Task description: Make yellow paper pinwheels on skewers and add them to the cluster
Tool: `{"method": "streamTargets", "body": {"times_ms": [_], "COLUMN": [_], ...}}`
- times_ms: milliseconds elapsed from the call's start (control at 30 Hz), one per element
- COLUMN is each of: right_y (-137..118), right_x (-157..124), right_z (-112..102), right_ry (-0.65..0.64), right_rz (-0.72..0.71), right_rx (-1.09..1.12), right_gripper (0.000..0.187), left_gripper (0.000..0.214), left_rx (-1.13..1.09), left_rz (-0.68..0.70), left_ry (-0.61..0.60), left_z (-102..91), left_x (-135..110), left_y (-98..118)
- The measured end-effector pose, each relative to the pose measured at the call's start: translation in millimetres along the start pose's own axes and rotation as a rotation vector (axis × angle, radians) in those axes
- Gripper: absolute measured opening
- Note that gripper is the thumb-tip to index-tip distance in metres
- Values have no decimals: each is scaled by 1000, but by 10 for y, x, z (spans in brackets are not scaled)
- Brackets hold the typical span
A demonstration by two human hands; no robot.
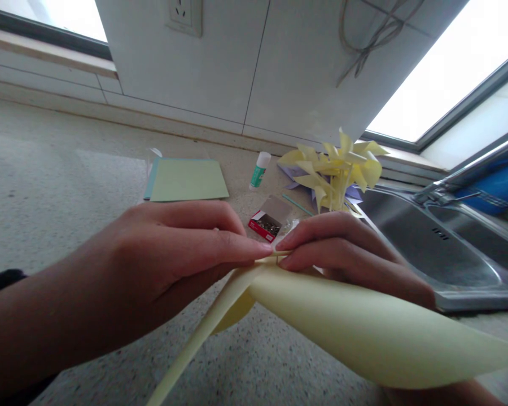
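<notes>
In the head view, a pale yellow paper pinwheel (347, 321) spreads below my two hands, its large curved blade reaching toward the right edge. My left hand (173, 248) pinches at the pinwheel's centre with thumb and finger. Facing it, my right hand (342, 248) has its fingertips closed on the same spot. A thin yellow strip or stick and a short, slim pin-like piece show between the fingertips; their exact kind is hard to make out. Just beyond the hands lies an open red and white box (265, 225) of small metal fasteners.
A glue stick (259, 171) stands near the wall, with a stack of coloured paper (188, 180) to its left. Several yellow and purple pinwheels (338, 163) stand bunched at the right, by a light blue stick (297, 204). A metal sink (406, 225) borders the speckled counter (59, 186).
</notes>
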State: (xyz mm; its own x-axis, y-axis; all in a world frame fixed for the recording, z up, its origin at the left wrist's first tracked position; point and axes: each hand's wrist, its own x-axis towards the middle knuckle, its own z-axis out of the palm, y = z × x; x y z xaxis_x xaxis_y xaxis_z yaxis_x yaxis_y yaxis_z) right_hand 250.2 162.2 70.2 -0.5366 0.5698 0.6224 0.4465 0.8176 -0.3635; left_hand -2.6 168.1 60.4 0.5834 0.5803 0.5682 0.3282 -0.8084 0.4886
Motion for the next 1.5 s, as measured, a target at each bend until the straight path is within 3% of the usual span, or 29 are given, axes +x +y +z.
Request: {"method": "streamTargets", "body": {"times_ms": [133, 333, 567, 700, 1000, 1267, 1333, 1500], "right_y": [6, -36, 68, 89, 133, 42, 36, 28], "right_x": [20, 30, -47, -58, -54, 2, -8, -33], "right_z": [-1, 34, 156, 163, 164, 5, 17, 76], "right_ry": [-4, 9, 142, 135, 105, -16, 5, 28], "right_rz": [-40, 41, -50, -60, -72, -83, -93, -100], "right_rx": [12, 40, 126, 130, 286, 210, 200, 178], "right_gripper": [16, 5, 11, 6, 5, 7, 9, 11], "left_gripper": [19, 18, 19, 20, 26, 21, 20, 17], "left_rx": [-14, -34, -50, -55, -112, -123, -131, -89], "left_rz": [-26, -14, -29, -9, -152, -153, -148, -11], "left_ry": [-25, -22, -51, -41, -77, -68, -62, -64], "left_z": [-12, -11, -15, -21, -51, -51, -38, -27], "left_x": [19, 42, 28, 24, -16, 30, 42, 42], "left_y": [33, 13, 16, 12, 33, 38, 38, 34]}}
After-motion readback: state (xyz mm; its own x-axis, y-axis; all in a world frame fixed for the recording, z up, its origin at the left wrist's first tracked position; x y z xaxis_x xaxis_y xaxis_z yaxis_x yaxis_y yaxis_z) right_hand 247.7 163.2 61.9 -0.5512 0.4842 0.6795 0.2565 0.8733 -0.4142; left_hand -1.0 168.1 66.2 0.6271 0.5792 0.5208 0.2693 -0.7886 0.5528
